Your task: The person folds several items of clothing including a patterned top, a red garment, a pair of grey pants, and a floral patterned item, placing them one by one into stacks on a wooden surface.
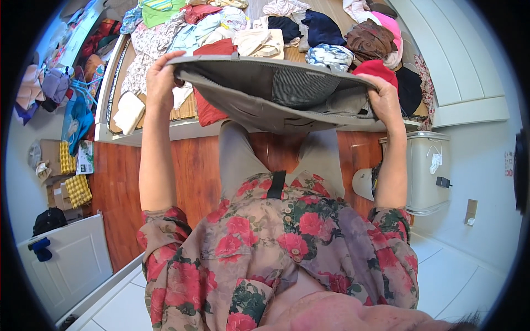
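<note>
A pair of grey trousers (256, 109) hangs in front of me, its waistband stretched wide so that the dark inside and a striped pocket lining show. My left hand (161, 78) grips one end of the waistband, and my right hand (385, 97) grips the other. The legs drop out of sight below the waist. Just behind lies a folded rust-red cloth (207, 108) on the bed mat, partly covered by the trousers. To the left of my left hand sits a folded white cloth (129, 112). A bright red garment (377, 70) lies beyond my right hand.
Piles of clothes cover the bed (120, 138), including a brown patterned garment (370, 41) and a navy one (323, 28). A beige cabinet (428, 173) and a white bin (362, 184) stand at right. Boxes (62, 198) and a white door (68, 265) are at left.
</note>
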Available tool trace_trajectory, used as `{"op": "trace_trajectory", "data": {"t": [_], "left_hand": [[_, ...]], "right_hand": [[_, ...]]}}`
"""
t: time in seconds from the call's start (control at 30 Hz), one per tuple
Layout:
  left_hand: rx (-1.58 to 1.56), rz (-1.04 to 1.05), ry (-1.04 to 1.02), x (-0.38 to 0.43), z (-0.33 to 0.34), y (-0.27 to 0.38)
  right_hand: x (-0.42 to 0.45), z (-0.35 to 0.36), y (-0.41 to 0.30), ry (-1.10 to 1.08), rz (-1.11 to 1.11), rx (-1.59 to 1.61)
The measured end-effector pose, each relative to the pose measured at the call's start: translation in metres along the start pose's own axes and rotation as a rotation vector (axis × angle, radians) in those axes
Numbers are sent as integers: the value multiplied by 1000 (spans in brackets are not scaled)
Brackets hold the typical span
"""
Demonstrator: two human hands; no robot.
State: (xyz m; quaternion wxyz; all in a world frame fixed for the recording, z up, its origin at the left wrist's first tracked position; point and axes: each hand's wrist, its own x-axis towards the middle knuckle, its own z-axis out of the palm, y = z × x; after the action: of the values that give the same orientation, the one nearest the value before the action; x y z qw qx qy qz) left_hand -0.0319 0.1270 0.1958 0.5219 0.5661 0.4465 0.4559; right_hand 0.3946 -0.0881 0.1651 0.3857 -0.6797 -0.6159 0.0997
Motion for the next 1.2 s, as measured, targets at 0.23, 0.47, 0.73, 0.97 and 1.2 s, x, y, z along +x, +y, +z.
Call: {"op": "trace_trajectory", "data": {"t": [0.23, 0.47, 0.73, 0.97, 1.2], "left_hand": [[169, 112, -87, -10, -12, 6], [285, -230, -193, -29, -35, 0], [448, -558, -410, -63, -83, -71], [1021, 155, -584, -155, 4, -90], [594, 434, -825, -199, 93, -114]], "right_hand": [[-2, -3, -12, -299, 157, -60], [-23, -18, -5, -549, 296, 586], [-30, -6, -39, -652, 345, 663], [-32, 75, -75, -750, 395, 747], [-20, 75, -82, -758, 440, 763]]}}
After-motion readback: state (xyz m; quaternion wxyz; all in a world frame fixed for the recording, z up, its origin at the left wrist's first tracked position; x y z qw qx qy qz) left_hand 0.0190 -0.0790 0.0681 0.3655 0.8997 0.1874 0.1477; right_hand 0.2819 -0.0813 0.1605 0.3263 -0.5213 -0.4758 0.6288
